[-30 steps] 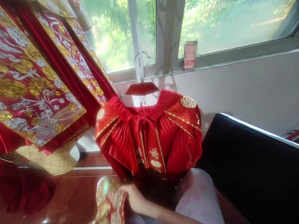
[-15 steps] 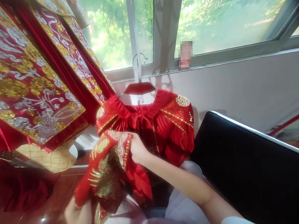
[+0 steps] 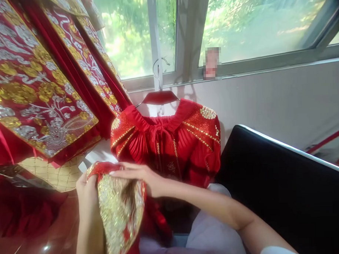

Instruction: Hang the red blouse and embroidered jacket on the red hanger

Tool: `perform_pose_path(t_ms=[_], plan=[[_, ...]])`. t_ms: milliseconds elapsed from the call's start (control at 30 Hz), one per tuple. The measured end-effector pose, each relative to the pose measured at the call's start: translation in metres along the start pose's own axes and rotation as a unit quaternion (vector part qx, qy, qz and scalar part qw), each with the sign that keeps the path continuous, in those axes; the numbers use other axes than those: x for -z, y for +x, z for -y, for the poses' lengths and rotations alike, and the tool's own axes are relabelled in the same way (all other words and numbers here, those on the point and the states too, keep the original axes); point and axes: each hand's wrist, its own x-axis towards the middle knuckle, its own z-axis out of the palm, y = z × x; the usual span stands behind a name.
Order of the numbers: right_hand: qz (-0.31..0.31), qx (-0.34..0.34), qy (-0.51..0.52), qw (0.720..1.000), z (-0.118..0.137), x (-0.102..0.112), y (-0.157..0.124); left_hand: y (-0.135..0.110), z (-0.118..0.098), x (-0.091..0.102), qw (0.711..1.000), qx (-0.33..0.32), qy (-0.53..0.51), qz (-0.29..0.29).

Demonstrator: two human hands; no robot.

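A folded red cloth with dense gold beading (image 3: 119,214) hangs in front of me, its gold face showing. My left hand (image 3: 87,193) grips its left edge. My right hand (image 3: 139,174) reaches across from the lower right, with fingers lying flat along the cloth's top edge. Whether those fingers grip it, I cannot tell. Beyond both hands, a red pleated gown with gold trim (image 3: 166,142) hangs on a red hanger (image 3: 160,97), apart from the cloth. Its lower part is hidden behind my arm and the cloth.
Large red panels embroidered in gold and silver (image 3: 34,80) slant in at the left above a gold quilted piece (image 3: 54,175). A black padded bench (image 3: 280,190) fills the right. A window (image 3: 255,24) runs above a pale wall (image 3: 276,93), with a tiled floor (image 3: 37,242) below.
The cloth has risen from the bottom of the view and now hangs folded, gold side out. My left hand has come up to hold it, and my right hand has moved onto its top edge.
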Motion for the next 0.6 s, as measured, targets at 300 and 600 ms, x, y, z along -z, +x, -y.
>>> perform_pose_path(t_ms=[300, 600], plan=[[-0.187, -0.040, -0.146, 0.971, 0.011, 0.067, 0.086, -0.030, -0.057, -0.037, 0.912, -0.335, 0.235, 0.041], [-0.086, -0.006, -0.266, 0.960, 0.062, 0.079, 0.110, 0.008, -0.038, -0.045, 0.901, -0.353, 0.251, -0.030]])
